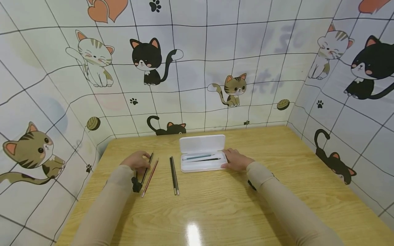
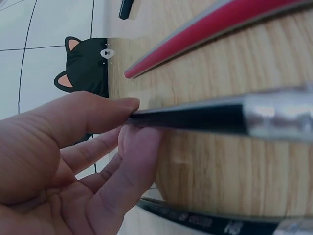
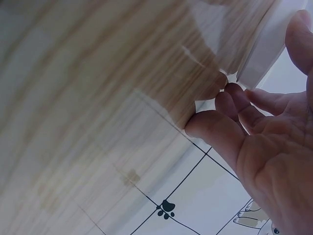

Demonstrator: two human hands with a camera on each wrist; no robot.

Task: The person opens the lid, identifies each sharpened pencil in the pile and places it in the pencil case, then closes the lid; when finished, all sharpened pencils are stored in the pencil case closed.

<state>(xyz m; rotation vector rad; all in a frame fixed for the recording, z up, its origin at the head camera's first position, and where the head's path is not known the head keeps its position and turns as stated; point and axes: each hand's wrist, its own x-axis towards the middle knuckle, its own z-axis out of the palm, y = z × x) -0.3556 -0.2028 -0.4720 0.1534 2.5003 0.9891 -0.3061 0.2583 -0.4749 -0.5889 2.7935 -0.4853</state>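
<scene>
Beside a red pencil (image 1: 150,178), left grip (image 1: 137,160) pinches a black pencil (image 2: 205,117), right grip (image 1: 237,160) a white case (image 1: 202,144).

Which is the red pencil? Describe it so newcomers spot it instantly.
On the wooden table, find the open white case. Left of it, past two dark pencils, the red pencil lies near the left hand. Its red barrel sets it apart from them and the dark pencil that hand pinches.

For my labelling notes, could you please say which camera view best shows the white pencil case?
The head view: the white pencil case appears nearly whole, lid up and inside visible. The right wrist view shows only part of its edge; the left wrist view, none.
</scene>
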